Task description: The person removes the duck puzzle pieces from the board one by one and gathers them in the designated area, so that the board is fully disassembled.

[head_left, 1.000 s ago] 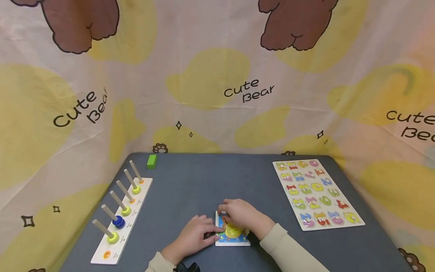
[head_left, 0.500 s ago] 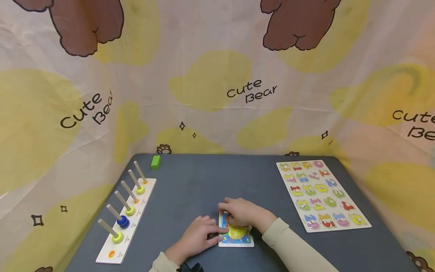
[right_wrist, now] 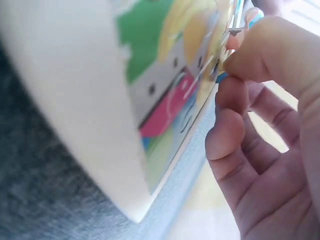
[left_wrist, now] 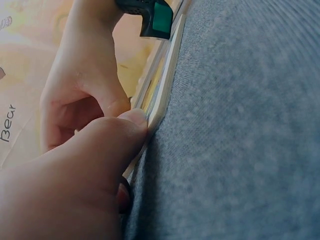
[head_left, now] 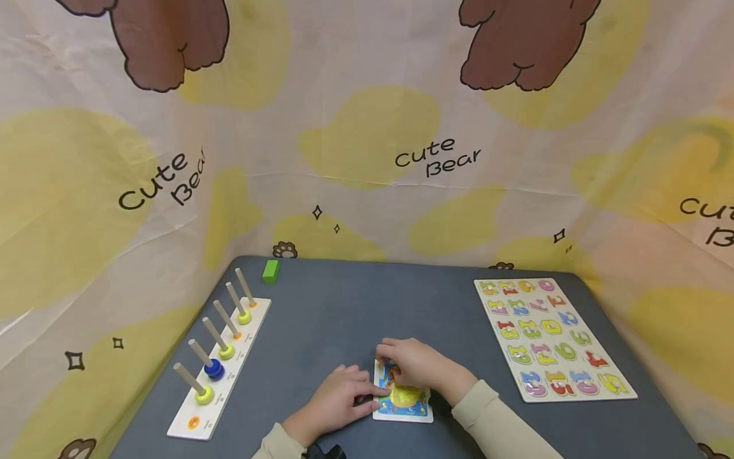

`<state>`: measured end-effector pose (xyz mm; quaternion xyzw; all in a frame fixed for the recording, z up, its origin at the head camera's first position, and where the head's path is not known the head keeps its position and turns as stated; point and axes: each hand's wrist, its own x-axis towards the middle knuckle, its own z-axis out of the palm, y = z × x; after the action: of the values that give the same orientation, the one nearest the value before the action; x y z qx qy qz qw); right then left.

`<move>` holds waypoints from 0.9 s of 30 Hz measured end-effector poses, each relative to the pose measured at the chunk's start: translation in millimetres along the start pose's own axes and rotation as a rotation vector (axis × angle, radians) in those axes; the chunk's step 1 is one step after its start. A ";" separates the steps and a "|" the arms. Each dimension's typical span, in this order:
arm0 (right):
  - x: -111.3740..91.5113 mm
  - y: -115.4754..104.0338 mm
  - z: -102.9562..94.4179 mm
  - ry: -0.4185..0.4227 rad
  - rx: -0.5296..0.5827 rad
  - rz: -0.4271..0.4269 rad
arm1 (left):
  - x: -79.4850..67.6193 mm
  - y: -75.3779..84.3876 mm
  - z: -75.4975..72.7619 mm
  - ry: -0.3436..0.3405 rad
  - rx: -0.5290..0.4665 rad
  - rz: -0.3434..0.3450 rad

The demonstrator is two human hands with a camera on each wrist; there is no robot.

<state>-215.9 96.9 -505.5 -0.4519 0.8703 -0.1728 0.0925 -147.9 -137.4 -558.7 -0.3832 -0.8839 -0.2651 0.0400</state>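
Note:
A small picture puzzle in a white frame (head_left: 403, 418) lies at the near middle of the table. Its picture is blue and yellow in the head view. My left hand (head_left: 341, 398) rests at its left side, index finger stretched onto the picture and thumb at the rim. From behind the top edge my right hand (head_left: 421, 366) reaches over the picture. In the right wrist view its thumb and index finger (right_wrist: 235, 95) pinch close together at the puzzle's face, on what looks like a puzzle piece mostly hidden by the fingertips.
At left stands a white strip (head_left: 186, 431) with several pegs, some bearing yellow or blue rings. A green block (head_left: 271, 271) lies at the back left. On the right is a white board of colourful number pieces (head_left: 553, 341). A printed cloth (head_left: 367, 127) rises behind the table.
The head view has turned a little, so everything sits further right in it. Both hands stay at the puzzle with nearly the same pose.

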 end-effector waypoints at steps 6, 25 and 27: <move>-10.1 0.8 -4.4 0.078 -0.017 0.024 | 3.6 1.6 0.2 -0.008 -0.006 0.003; -5.5 -2.8 -14.5 0.081 -0.200 -0.027 | -0.3 -2.3 3.4 0.031 -0.012 0.017; -1.2 -3.9 -18.4 0.048 -0.232 -0.030 | -0.2 -2.1 2.8 0.034 -0.008 0.018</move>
<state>-218.0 99.8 -487.0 -0.4681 0.8796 -0.0830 0.0159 -148.9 -137.3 -562.1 -0.3868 -0.8785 -0.2747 0.0560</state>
